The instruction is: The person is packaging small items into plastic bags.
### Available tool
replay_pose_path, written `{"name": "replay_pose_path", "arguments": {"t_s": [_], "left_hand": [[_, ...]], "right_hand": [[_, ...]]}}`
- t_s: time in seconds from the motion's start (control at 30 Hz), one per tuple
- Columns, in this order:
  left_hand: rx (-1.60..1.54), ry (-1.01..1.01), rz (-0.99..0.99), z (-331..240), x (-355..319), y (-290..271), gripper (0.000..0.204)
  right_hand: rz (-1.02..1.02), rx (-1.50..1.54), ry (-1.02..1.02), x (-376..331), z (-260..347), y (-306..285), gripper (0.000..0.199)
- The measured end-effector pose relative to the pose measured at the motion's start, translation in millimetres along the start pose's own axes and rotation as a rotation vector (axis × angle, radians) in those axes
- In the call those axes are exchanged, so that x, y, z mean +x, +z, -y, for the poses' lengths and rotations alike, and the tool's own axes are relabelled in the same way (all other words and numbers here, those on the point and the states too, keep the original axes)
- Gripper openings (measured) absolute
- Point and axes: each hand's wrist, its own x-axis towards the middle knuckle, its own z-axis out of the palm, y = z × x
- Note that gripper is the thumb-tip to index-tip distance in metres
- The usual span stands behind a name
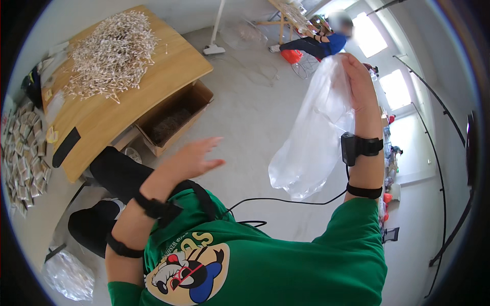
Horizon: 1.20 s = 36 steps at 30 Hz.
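Raised on the right, my right hand (357, 84) grips the top of a large clear plastic bag (312, 140), which hangs down limp and looks empty. The fingertips are partly hidden behind the plastic. My left hand (190, 159) is in the air in front of my body, fingers stretched and apart, slightly blurred and holding nothing. It is nearest to an open cardboard box (176, 133) beside the table. A big loose heap of cotton swabs (115, 53) lies on the wooden table (168, 66) at the left.
Many small filled packets (25, 153) are piled at the far left. Another clear plastic bag (69, 275) lies low on the left. A black cable (291, 202) runs from my right arm. Farther off, a seated person (332, 45) works at another table (286, 10); a white floor sweeper (214, 49) stands near the wall.
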Motion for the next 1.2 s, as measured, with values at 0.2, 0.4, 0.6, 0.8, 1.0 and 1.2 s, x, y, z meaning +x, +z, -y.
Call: {"name": "replay_pose_path", "arguments": {"t_s": [0.2, 0.4, 0.6, 0.8, 1.0, 1.2], "left_hand": [[-0.028, 0.185, -0.287, -57.8, 49.9, 55.5, 0.060], [-0.093, -0.121, -0.382, -28.6, 62.8, 19.2, 0.017], [-0.717, -0.058, -0.417, -6.9, 56.0, -51.8, 0.017], [-0.676, -0.210, -0.571, -1.3, 53.6, -69.4, 0.027], [-0.835, -0.301, -0.557, 2.6, 41.2, -73.7, 0.026], [-0.834, -0.433, -0.445, 23.1, 29.7, -97.1, 0.021]], "right_hand": [[0.259, 0.267, -0.101, -11.9, 35.6, 61.9, 0.020], [0.145, 0.064, -0.171, -4.2, 33.0, 38.5, 0.022], [-0.025, -0.808, -0.262, 12.6, -2.8, -26.9, 0.016], [0.035, -0.626, -0.798, -67.7, -45.2, 57.2, 0.016], [0.231, -1.047, -0.910, -71.0, -118.7, 140.2, 0.033], [0.636, -0.734, -0.617, -17.4, -183.5, 133.9, 0.015]]}}
